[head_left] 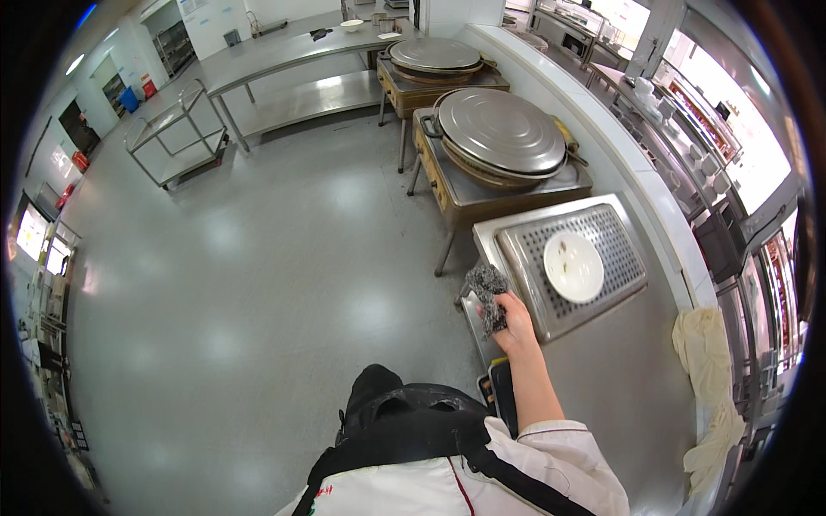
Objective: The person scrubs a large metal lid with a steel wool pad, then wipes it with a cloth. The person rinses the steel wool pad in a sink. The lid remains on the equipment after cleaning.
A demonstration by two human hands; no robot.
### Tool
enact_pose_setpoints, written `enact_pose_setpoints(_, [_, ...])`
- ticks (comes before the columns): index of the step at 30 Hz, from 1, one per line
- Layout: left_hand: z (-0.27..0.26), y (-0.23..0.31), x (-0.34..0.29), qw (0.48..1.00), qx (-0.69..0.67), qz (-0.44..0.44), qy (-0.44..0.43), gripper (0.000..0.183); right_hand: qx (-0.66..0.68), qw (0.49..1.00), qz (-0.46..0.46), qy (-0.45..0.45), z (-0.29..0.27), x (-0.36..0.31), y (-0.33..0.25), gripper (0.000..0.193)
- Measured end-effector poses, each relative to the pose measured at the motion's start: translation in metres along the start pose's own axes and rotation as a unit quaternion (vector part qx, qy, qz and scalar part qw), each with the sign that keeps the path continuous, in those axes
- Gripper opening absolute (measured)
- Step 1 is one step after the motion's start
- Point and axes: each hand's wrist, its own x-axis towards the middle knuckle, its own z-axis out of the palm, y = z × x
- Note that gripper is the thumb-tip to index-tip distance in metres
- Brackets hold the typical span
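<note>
My right hand (514,324) is closed around a crumpled dark grey cloth (488,288), held at the left edge of a steel counter. Just right of it lies a perforated steel tray (529,292). On that tray rests a white plate (574,267) with a few small scraps on it. The cloth hides part of the counter's edge. My left hand is out of the picture.
Beyond the tray stand two round griddles with metal lids (499,129) (434,54). Pale cloths (701,353) drape over the ledge at right. A wheeled cart (176,138) and a long steel table (284,52) stand at far left.
</note>
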Motion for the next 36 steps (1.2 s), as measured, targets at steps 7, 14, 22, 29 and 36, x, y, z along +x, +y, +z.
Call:
enact_pose_setpoints(7, [-0.043, 0.170, 0.093, 0.989, -0.091, -0.091, 0.070, 0.024, 0.049, 0.994, -0.064, 0.067, 0.075, 0.252, -0.060, 0.030])
enact_pose_setpoints(14, [-0.207, 0.543, 0.226, 0.944, -0.168, 0.184, 0.215, 0.030, -0.143, 0.933, -0.271, 0.190, 0.089, 0.442, -0.156, 0.031])
enact_pose_setpoints(22, [-0.068, 1.009, 0.265, 0.903, 0.046, 0.414, 0.102, 0.031, -0.558, 0.598, -0.423, 0.390, 0.115, 0.658, -0.258, 0.044])
enact_pose_setpoints(29, [-0.008, 0.947, 0.346, 0.944, 0.237, 0.198, -0.120, 0.026, -0.661, 0.512, -0.404, 0.372, 0.128, 0.774, -0.245, 0.027])
enact_pose_setpoints(36, [-0.011, 1.047, 0.400, 0.813, 0.578, 0.054, -0.028, 0.028, -0.687, 0.548, -0.399, 0.261, 0.165, 0.798, -0.249, 0.022])
